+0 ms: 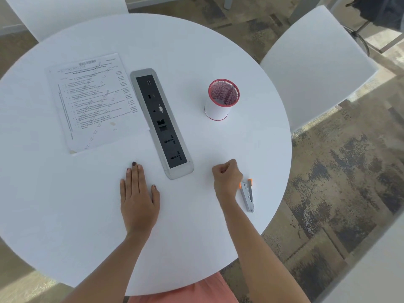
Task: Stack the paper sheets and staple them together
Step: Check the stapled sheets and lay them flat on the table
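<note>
Printed paper sheets (94,101) lie in a pile on the left half of the round white table (65,204), text facing up. A silver stapler (248,195) with orange ends lies on the table near the right edge. My right hand (227,178) rests as a fist just left of the stapler, touching or nearly touching it but holding nothing. My left hand (137,193) lies flat on the table, fingers together and palm down, below and right of the paper and apart from it.
A grey power and socket strip (161,123) is set into the table's middle, between the paper and my right hand. A red mesh pen cup (222,99) stands at the right rear. White chairs (317,62) stand around the table.
</note>
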The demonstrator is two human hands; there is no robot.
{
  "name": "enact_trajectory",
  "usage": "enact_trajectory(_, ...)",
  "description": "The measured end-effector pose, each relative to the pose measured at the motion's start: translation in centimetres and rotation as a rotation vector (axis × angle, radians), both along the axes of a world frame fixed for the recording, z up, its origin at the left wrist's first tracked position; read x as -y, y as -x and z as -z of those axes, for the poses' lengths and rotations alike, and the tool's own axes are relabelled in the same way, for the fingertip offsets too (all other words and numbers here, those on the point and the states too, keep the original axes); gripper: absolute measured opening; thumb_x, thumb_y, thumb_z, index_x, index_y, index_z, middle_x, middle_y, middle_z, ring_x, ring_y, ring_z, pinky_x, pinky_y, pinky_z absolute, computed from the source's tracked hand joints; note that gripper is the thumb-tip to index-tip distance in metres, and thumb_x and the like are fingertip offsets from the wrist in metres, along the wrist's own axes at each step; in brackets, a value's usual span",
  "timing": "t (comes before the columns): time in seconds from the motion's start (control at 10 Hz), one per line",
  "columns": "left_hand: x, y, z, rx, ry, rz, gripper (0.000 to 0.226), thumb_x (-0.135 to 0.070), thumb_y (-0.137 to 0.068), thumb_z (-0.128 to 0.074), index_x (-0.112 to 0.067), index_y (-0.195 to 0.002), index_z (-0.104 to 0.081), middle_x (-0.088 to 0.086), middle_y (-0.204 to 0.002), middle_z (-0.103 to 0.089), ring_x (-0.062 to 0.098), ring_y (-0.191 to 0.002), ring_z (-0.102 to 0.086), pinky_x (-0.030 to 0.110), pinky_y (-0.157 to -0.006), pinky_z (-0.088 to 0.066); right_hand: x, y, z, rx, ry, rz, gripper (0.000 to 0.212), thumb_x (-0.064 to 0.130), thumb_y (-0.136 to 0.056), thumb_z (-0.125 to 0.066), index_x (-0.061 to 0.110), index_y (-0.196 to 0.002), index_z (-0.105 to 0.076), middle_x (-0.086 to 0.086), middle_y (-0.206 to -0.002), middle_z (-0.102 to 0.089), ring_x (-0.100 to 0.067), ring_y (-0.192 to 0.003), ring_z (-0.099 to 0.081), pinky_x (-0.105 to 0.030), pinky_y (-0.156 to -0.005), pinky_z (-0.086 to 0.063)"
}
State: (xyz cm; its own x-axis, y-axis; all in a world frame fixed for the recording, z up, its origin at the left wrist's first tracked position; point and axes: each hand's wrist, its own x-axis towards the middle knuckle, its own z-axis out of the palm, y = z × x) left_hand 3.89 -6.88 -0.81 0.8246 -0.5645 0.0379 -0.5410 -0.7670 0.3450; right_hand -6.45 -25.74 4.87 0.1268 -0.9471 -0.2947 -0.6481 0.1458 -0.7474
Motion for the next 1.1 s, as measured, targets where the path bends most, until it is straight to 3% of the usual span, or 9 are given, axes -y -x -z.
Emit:
enact_trajectory(0.1,0.0,0.0,0.0,-0.003,-0.001,-0.002,0.062,-0.028,-0.098,-0.030,-0.003,-0.154,-0.024,0.011,-0.163,-0.025,0.026,-0.151,-0.023,0.042,-0.125,-0.016,1.5,1.0,-0.9,0.315,-0.336,0.256,0.006,0.000,-0.080,-0.056,0.004,-0.082,-0.053,-0.006,-0.065,-0.063,-0.014,-0.052,-0.059,-0.026,-0.066,-0.051)
enact_trajectory(0.2,0.0,0.0,0.0,-0.003,-0.007,0.000,0.062,-0.028,-0.098,-0.030,-0.003,-0.154,-0.023,0.011,-0.163,-0.024,0.026,-0.151,-0.022,0.042,-0.125,-0.016,2.6,1.3,-2.0,0.575,-0.522,0.340,0.010,-0.004,-0.089,-0.048,0.000,-0.086,-0.057,-0.010,-0.070,-0.057,-0.019,-0.058,-0.055,-0.026,-0.060,-0.053)
enact_trajectory(0.3,0.0,0.0,0.1,0.000,-0.007,0.002,0.062,-0.028,-0.098,-0.031,-0.003,-0.154,-0.023,0.011,-0.163,-0.024,0.027,-0.151,-0.023,0.041,-0.125,-0.015,2.9,1.6,-2.5,0.558,-0.467,0.264,0.012,0.000,-0.089,-0.051,0.002,-0.084,-0.062,-0.008,-0.071,-0.058,-0.018,-0.060,-0.054,-0.025,-0.060,-0.049)
enact_trajectory(0.4,0.0,0.0,0.1,-0.001,-0.003,0.003,0.062,-0.028,-0.098,-0.031,-0.003,-0.154,-0.023,0.011,-0.163,-0.024,0.027,-0.151,-0.023,0.041,-0.125,-0.015,2.5,1.9,-2.3,0.229,-0.221,0.060,0.010,0.010,-0.089,-0.057,0.009,-0.089,-0.068,-0.001,-0.070,-0.064,-0.012,-0.059,-0.060,-0.009,-0.057,-0.046)
enact_trajectory(0.6,0.0,0.0,0.0,-0.005,-0.007,0.002,0.062,-0.028,-0.098,-0.031,-0.003,-0.154,-0.023,0.011,-0.163,-0.024,0.026,-0.151,-0.022,0.042,-0.125,-0.015,4.3,0.5,-2.4,0.384,-0.341,0.101,0.022,0.005,-0.092,-0.050,0.006,-0.080,-0.068,-0.006,-0.069,-0.062,-0.021,-0.065,-0.060,-0.029,-0.066,-0.052)
enact_trajectory(0.7,0.0,-0.1,0.1,-0.007,-0.012,0.001,0.063,-0.028,-0.098,-0.031,-0.003,-0.155,-0.022,0.010,-0.164,-0.023,0.026,-0.152,-0.022,0.041,-0.125,-0.014,7.2,-1.5,-4.2,0.470,-0.288,0.084,0.020,0.003,-0.091,-0.050,0.005,-0.079,-0.067,-0.008,-0.068,-0.060,-0.020,-0.061,-0.058,-0.029,-0.063,-0.051)
enact_trajectory(0.8,0.0,0.0,0.1,-0.011,-0.012,-0.003,0.063,-0.029,-0.098,-0.030,-0.003,-0.155,-0.022,0.010,-0.164,-0.023,0.025,-0.152,-0.022,0.041,-0.125,-0.015,10.3,-4.1,-6.4,0.437,-0.120,0.041,0.017,0.005,-0.089,-0.053,0.007,-0.080,-0.067,-0.004,-0.064,-0.062,-0.015,-0.054,-0.059,-0.031,-0.069,-0.056)
enact_trajectory(0.9,0.0,0.0,0.1,-0.010,-0.008,0.002,0.063,-0.029,-0.098,-0.030,-0.003,-0.155,-0.022,0.010,-0.164,-0.023,0.026,-0.151,-0.023,0.042,-0.125,-0.016,12.8,-6.4,-8.5,0.265,0.137,-0.055,0.016,0.004,-0.088,-0.052,0.007,-0.084,-0.067,0.000,-0.062,-0.063,-0.010,-0.051,-0.059,-0.016,-0.065,-0.053)
enact_trajectory(1.1,0.0,0.0,-0.1,-0.009,0.004,-0.001,0.062,-0.029,-0.098,-0.030,-0.003,-0.154,-0.024,0.010,-0.163,-0.025,0.026,-0.151,-0.023,0.041,-0.125,-0.015,15.6,-9.3,-9.7,0.083,0.521,-0.309,0.026,-0.010,-0.070,-0.045,0.003,-0.074,-0.068,-0.003,-0.063,-0.063,-0.023,-0.063,-0.062,-0.027,-0.060,-0.051)
